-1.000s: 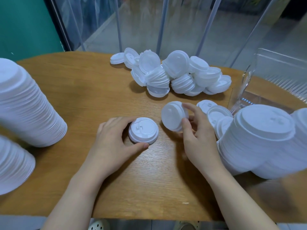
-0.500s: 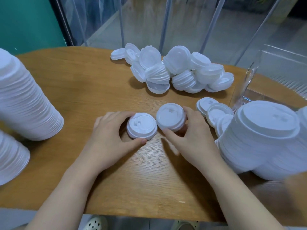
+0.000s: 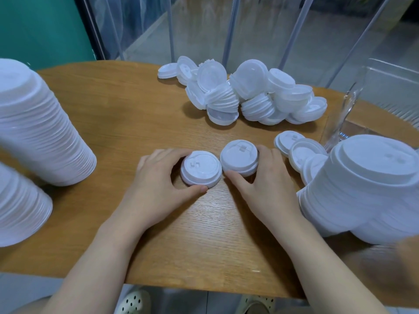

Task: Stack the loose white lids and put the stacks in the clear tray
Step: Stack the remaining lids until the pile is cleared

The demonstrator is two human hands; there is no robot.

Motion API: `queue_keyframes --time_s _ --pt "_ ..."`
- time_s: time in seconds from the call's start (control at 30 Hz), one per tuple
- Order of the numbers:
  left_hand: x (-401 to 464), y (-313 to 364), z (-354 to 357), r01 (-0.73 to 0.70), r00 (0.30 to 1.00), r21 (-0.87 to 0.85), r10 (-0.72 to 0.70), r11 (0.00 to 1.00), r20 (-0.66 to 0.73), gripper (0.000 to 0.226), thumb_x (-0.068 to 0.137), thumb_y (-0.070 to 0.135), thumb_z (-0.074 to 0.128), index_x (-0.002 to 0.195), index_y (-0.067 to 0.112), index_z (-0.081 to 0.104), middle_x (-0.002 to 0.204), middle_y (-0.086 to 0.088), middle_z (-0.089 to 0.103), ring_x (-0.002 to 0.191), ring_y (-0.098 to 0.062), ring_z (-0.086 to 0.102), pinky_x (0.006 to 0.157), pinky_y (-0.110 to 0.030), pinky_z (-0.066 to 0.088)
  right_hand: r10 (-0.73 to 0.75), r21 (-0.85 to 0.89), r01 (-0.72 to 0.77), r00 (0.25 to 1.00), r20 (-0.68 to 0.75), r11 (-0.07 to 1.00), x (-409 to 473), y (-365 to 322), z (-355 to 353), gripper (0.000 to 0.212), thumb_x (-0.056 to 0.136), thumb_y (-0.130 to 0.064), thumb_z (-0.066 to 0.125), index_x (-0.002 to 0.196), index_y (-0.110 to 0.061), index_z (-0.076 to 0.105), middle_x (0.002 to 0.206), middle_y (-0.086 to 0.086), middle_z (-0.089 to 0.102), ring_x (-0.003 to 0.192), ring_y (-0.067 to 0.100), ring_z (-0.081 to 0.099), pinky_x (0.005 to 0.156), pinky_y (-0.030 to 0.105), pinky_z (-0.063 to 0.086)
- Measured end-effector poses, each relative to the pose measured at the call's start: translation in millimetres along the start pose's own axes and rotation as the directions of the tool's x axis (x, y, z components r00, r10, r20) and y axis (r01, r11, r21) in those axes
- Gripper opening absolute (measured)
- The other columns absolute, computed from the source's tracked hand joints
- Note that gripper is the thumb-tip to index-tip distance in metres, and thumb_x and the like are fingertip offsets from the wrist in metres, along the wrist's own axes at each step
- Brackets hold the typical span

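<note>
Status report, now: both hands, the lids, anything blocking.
Left hand grips one short lid stack. Right hand grips second stack, side by side on table. Loose pile waits behind. Clear tray far right, tall stacks before it.

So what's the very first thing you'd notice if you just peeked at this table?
Probably the two hands in the middle: the left hand grips a small stack of white lids and the right hand grips another right beside it. Behind them, a messy pile of loose lids lies near the far edge of the wooden table. Tall lid stacks loom at both sides.
</note>
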State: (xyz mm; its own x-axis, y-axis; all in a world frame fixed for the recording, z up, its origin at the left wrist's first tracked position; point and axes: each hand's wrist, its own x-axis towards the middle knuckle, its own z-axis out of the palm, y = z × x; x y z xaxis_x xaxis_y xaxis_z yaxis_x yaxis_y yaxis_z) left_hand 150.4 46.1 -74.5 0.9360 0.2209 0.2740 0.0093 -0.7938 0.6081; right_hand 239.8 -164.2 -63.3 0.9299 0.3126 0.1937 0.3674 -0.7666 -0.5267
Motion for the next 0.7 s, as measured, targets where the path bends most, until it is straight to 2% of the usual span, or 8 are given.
queue_keyframes --time_s 0.13,0.2,0.33,0.4,0.53,0.63,0.7 --pt "0 1 -1 0.009 1.000 0.009 -0.009 1.000 -0.002 0.075 0.063 0.070 0.073 0.130 0.039 0.060 0.119 0.032 0.055 0.119 0.004 0.045 0.103 -0.027 0.027 0.000 0.100 0.003 0.999 -0.037 0.995 0 -1 -2 0.063 0.084 -0.056 0.074 0.134 -0.022 0.054 0.125 -0.005 0.052 0.114 0.008 0.049 0.086 0.024 0.037" --pt "0 1 -1 0.016 1.000 0.010 -0.016 1.000 0.006 0.077 0.062 0.074 0.069 0.130 0.039 0.060 0.119 0.032 0.054 0.119 0.004 0.045 0.103 -0.027 0.027 -0.004 0.207 0.015 0.999 -0.051 0.978 1 -5 -4 0.060 0.084 -0.054 0.075 0.134 -0.026 0.056 0.123 -0.007 0.055 0.111 0.004 0.051 0.088 0.022 0.040" --pt "0 3 -2 0.018 1.000 0.024 -0.018 1.000 0.000 0.074 0.065 0.067 0.079 0.130 0.037 0.060 0.118 0.032 0.053 0.119 0.003 0.045 0.102 -0.026 0.027 -0.075 0.383 0.074 0.997 -0.012 0.921 -1 -15 -5 0.052 0.081 -0.046 0.081 0.125 -0.036 0.056 0.117 -0.019 0.055 0.104 -0.002 0.058 0.083 0.007 0.043" --pt "-1 3 -3 0.020 1.000 0.019 -0.020 1.000 -0.003 0.071 0.069 0.062 0.084 0.131 0.037 0.060 0.120 0.031 0.055 0.121 0.003 0.045 0.104 -0.026 0.026 -0.119 0.387 0.100 0.993 0.026 0.916 -3 -19 -2 0.054 0.081 -0.045 0.083 0.128 -0.033 0.058 0.117 -0.021 0.055 0.103 0.000 0.059 0.081 0.010 0.045" --pt "-1 6 -4 0.034 0.999 0.008 -0.034 0.999 0.003 0.074 0.068 0.068 0.076 0.133 0.041 0.057 0.122 0.032 0.056 0.121 0.006 0.044 0.107 -0.026 0.029 -0.189 0.356 0.144 0.977 0.095 0.923 -4 -22 6 0.060 0.083 -0.044 0.082 0.136 -0.031 0.057 0.120 -0.024 0.057 0.112 -0.001 0.054 0.089 0.016 0.046" --pt "-2 3 -5 0.136 0.991 -0.044 -0.135 0.990 0.021 0.092 0.063 0.064 0.082 0.145 0.040 0.049 0.129 0.026 0.056 0.126 -0.001 0.041 0.109 -0.026 0.030 -0.208 0.342 0.161 0.972 0.106 0.926 -2 -23 7 0.062 0.082 -0.046 0.082 0.137 -0.033 0.056 0.124 -0.023 0.059 0.116 0.001 0.055 0.097 0.026 0.049" --pt "-2 2 -5 0.161 0.987 -0.059 -0.159 0.985 0.036 0.102 0.057 0.070 0.079 0.149 0.040 0.044 0.133 0.023 0.058 0.131 -0.005 0.041 0.110 -0.025 0.029 -0.221 0.321 0.170 0.966 0.131 0.932 -2 -23 6 0.061 0.082 -0.049 0.081 0.135 -0.040 0.054 0.125 -0.025 0.059 0.117 0.000 0.055 0.099 0.030 0.049"
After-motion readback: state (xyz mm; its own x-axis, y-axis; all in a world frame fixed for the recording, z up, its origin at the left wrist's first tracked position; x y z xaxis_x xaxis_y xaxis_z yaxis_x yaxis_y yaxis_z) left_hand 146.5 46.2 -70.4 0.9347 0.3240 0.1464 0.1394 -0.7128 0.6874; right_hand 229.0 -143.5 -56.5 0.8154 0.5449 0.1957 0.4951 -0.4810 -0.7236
